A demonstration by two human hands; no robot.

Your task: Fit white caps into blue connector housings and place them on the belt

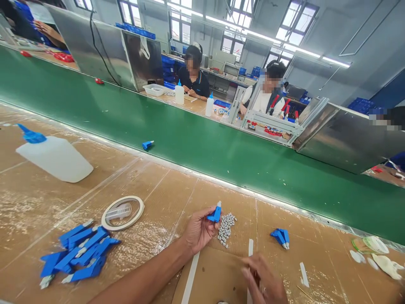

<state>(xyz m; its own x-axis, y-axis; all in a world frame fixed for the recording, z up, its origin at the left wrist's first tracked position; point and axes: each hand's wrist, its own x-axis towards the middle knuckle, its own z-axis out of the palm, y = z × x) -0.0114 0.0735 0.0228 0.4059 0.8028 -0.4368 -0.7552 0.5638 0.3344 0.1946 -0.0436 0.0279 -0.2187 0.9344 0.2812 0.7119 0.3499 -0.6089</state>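
My left hand [199, 232] is closed on a small blue plastic part [214, 214] with a pale tip pointing up. Just right of those fingers lies a heap of small grey pieces [226, 229]. Low in the view, my right hand [265, 280] is over the right edge of a cardboard sheet [211, 274] edged with white tape. Its fingers are curled and smeared by motion, so I cannot make out anything in them. A few similar blue parts [280, 237] lie to the right, and a larger pile of blue parts [80, 251] lies at left.
A tape roll [141, 209] and a white squeeze bottle [58, 158] lie at left. Beyond the bench runs a green conveyor belt [196, 131] carrying one blue part [147, 145]. A jar [368, 245] lies on its side at right. Other people work across the belt.
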